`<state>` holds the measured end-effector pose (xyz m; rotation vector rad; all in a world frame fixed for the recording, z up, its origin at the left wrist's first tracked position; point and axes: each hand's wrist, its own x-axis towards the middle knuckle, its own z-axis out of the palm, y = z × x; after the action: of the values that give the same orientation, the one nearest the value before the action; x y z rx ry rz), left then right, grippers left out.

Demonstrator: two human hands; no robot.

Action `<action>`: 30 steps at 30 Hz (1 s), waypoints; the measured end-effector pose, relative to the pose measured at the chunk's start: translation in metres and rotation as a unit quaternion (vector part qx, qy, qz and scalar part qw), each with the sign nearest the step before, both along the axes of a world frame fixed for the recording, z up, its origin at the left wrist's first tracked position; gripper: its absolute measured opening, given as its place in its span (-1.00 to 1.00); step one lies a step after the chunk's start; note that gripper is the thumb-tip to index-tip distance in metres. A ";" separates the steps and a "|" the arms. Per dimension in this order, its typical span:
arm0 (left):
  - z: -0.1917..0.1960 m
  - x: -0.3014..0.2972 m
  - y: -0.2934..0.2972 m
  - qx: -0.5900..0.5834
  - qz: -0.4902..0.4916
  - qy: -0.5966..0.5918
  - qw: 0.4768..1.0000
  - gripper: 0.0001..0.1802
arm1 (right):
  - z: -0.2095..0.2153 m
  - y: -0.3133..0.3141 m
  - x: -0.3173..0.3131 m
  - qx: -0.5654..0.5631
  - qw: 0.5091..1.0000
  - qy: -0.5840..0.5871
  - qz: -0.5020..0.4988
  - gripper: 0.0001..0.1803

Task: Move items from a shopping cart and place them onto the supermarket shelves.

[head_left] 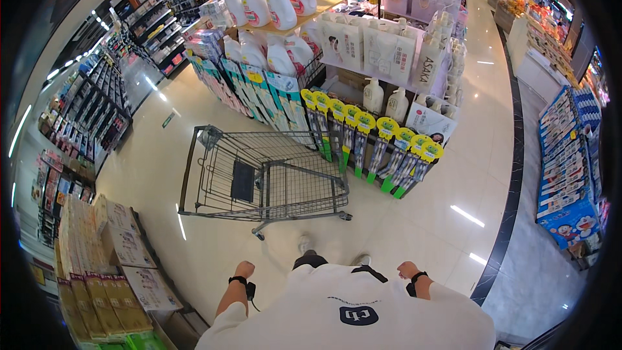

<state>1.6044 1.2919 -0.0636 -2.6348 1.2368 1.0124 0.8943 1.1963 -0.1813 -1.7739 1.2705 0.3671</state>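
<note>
Glossy supermarket aisle floor (453, 175); both the left hand (244, 269) and right hand (407, 268) hang closed and empty, the grey wire shopping trolley (259, 178) parked unheld just ahead.

glossy cream floor (447, 175), wire shopping cart (259, 178)

The person wears a white short-sleeved shirt (350, 314) with a small dark emblem on it — a black band with a small device circles each wrist — and pale shoes.
</note>
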 end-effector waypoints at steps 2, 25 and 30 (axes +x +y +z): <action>-0.009 0.013 0.024 -0.015 -0.013 0.001 1.000 -0.69 | 0.001 0.005 0.011 0.012 1.000 0.008 -0.008 -0.77; 0.107 0.320 -0.129 -0.323 0.115 0.031 0.939 -0.32 | 0.126 -0.015 0.398 -0.148 0.977 -0.052 -0.144 -0.70; 0.102 0.339 -0.158 -0.208 0.092 0.095 0.969 -0.66 | 0.098 0.043 0.364 -0.123 0.990 0.025 -0.068 -0.70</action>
<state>1.9430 1.1335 0.0387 -3.0810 1.3962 1.1687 1.2587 1.2390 -0.0829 -1.8778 1.5160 0.1834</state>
